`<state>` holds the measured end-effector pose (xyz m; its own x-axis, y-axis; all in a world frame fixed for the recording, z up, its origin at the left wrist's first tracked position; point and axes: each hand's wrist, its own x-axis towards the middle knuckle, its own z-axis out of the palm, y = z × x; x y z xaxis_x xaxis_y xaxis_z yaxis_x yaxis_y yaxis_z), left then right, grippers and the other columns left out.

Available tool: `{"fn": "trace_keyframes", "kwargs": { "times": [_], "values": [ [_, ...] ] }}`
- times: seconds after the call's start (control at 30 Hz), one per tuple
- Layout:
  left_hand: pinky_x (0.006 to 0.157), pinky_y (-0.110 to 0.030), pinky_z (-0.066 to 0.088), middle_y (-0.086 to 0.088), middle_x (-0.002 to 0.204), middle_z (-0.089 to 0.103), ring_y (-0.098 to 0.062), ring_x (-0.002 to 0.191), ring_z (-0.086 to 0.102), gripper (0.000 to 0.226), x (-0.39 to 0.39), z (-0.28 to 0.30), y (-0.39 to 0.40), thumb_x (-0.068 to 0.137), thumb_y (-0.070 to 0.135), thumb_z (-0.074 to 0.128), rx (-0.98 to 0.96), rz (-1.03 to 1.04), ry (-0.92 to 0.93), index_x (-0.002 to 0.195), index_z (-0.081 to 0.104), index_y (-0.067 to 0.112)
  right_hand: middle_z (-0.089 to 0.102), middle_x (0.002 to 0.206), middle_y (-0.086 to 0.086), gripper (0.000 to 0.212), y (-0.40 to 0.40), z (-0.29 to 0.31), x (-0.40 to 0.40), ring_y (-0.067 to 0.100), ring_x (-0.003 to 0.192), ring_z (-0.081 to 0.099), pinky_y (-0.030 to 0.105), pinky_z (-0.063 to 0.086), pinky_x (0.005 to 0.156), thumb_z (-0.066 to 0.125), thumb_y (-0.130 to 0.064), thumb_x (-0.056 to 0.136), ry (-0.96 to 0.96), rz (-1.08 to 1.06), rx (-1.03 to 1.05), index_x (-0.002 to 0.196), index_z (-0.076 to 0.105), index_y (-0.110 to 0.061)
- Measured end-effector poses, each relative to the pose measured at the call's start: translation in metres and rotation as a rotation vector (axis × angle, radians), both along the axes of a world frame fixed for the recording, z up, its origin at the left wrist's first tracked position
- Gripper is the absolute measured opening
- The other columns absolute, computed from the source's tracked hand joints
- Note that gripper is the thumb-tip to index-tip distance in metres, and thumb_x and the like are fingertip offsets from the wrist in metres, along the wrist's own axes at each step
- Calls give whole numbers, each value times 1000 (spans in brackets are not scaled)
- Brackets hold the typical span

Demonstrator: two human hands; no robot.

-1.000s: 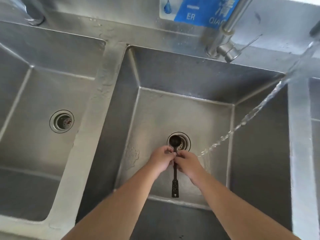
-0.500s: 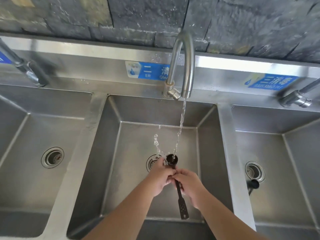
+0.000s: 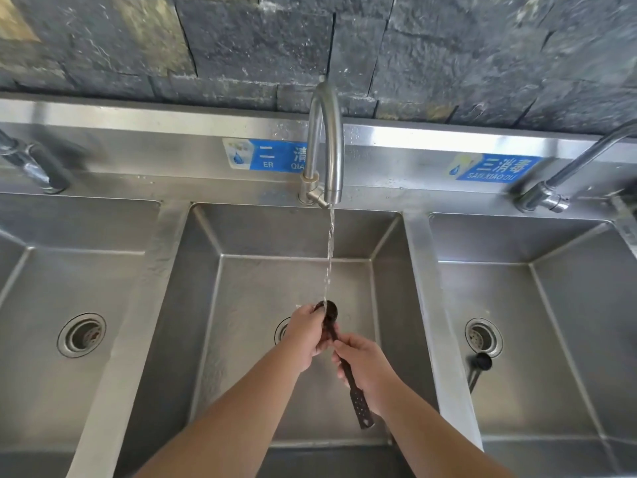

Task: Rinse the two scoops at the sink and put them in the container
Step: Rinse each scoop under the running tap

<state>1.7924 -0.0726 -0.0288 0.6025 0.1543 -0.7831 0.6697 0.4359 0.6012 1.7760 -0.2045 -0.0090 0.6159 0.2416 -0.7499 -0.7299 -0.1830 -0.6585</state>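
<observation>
The left hand [image 3: 308,334] curls its fingers around the bowl end of a dark scoop [image 3: 348,369] in the middle sink [image 3: 241,339]. Water [image 3: 329,257] from the tap [image 3: 325,143] falls onto it. The right hand [image 3: 367,365] grips the handle. Another scoop [image 3: 479,367] lies in the right sink [image 3: 568,339], near its drain.

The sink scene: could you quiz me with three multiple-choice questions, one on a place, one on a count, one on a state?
1. Where does the second scoop lie?
A. left basin
B. right basin
C. on the wall ledge

2. How many basins show?
A. two
B. three
C. four

3. What is the middle faucet doing?
A. running
B. shut off
C. dripping onto the divider

Answers:
1 B: the second scoop lies by the drain of the right basin.
2 B: three drains show.
3 A: the middle faucet pours a stream onto the scoop that the left hand and right hand hold.
</observation>
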Motion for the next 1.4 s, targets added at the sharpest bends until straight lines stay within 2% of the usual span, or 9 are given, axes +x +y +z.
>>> {"fn": "trace_keyframes", "kwargs": {
  "times": [0.13,0.3,0.47,0.57,0.77,0.9,1.03,1.2,1.4],
  "values": [
    [44,-22,48,-4,69,72,-16,55,68,19,5,5,1,97,12,43,-52,15,-16,94,62,13,60,59,0,16,4,1,8,13,43,51,21,33,40,55,-6,97,-14,-37,-14,90,69,-7],
    [55,-32,47,-11,87,71,-22,58,62,20,6,12,15,101,14,43,-149,-1,-130,104,60,3,55,59,4,20,20,3,26,13,46,48,20,29,42,51,2,97,31,-103,102,87,67,-4],
    [71,-39,51,-4,59,53,-18,51,51,16,13,23,29,98,15,52,-79,-144,-133,95,66,9,65,71,12,15,40,12,48,18,52,55,22,41,41,57,-3,96,10,-143,141,94,71,-2],
    [69,-39,51,-3,58,56,-18,50,52,21,18,30,33,98,12,51,-68,-124,-179,93,71,17,66,79,20,13,50,20,58,24,61,60,25,49,45,57,-3,96,14,-170,217,98,69,1],
    [62,-31,52,0,62,58,-14,49,47,27,32,50,43,99,13,48,-36,-76,-235,94,73,23,67,62,12,20,61,39,75,20,48,64,25,51,41,46,8,97,5,-187,350,92,65,3],
    [59,-29,55,4,58,67,-13,47,62,25,42,71,49,101,14,43,-36,-79,-309,100,67,21,64,61,15,15,67,52,92,22,49,60,28,46,45,51,6,93,-42,-150,359,91,66,4],
    [69,-39,57,-3,64,71,-23,59,71,25,56,89,53,102,14,43,-30,-55,-381,102,67,21,62,66,16,14,72,66,109,25,57,59,34,43,56,55,-4,89,-117,-76,387,92,66,3],
    [58,-33,56,-5,67,66,-20,56,63,25,68,106,58,102,13,43,-4,-34,-432,112,65,18,62,74,15,19,75,83,122,25,65,59,30,48,54,50,-7,93,-160,-46,409,103,63,3],
    [62,-37,47,-24,86,61,-30,68,57,24,69,105,60,101,11,43,44,21,-474,112,64,12,58,83,18,32,78,90,116,29,76,56,36,46,71,55,-4,89,-177,-10,579,118,58,10]
  ]
}}
